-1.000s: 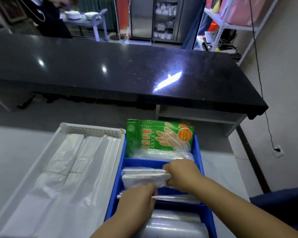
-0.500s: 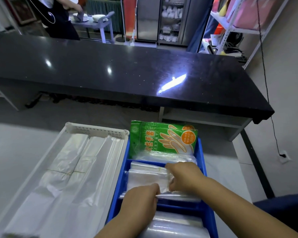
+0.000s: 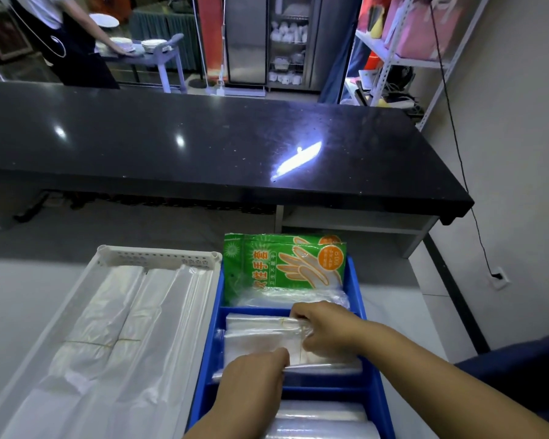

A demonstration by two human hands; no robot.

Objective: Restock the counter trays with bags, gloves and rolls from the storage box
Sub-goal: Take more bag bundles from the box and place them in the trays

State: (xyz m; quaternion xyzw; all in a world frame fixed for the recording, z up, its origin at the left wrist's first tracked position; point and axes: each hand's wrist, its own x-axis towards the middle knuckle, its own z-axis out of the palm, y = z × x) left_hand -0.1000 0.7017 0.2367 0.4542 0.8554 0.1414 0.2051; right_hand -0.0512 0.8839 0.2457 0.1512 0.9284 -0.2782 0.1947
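A pale worktop (image 3: 29, 296) carries a blue bin (image 3: 355, 299) and, touching its left side, a white tray (image 3: 159, 256). The bin's nearest compartment holds clear rolls (image 3: 320, 419) lying on their sides. In its middle compartment lies a flat stack of clear bags (image 3: 257, 337). The left hand (image 3: 251, 381) pinches the stack's near edge with curled fingers. The right hand (image 3: 327, 334) curls its fingers over the stack's right end, gripping the plastic there. In the far compartment a green glove pack (image 3: 282, 264) leans against the back wall over more clear plastic. It is printed with "手套", a drawing of gloved hands and an orange circle reading "100". The white tray is filled with long folded white bags (image 3: 108, 312) laid lengthwise in rows. Past both runs a glossy black counter (image 3: 203, 144). Behind it stand a glass-door cabinet (image 3: 286, 42), a metal shelf (image 3: 393, 58) and a person (image 3: 73, 42) at a cart of plates.
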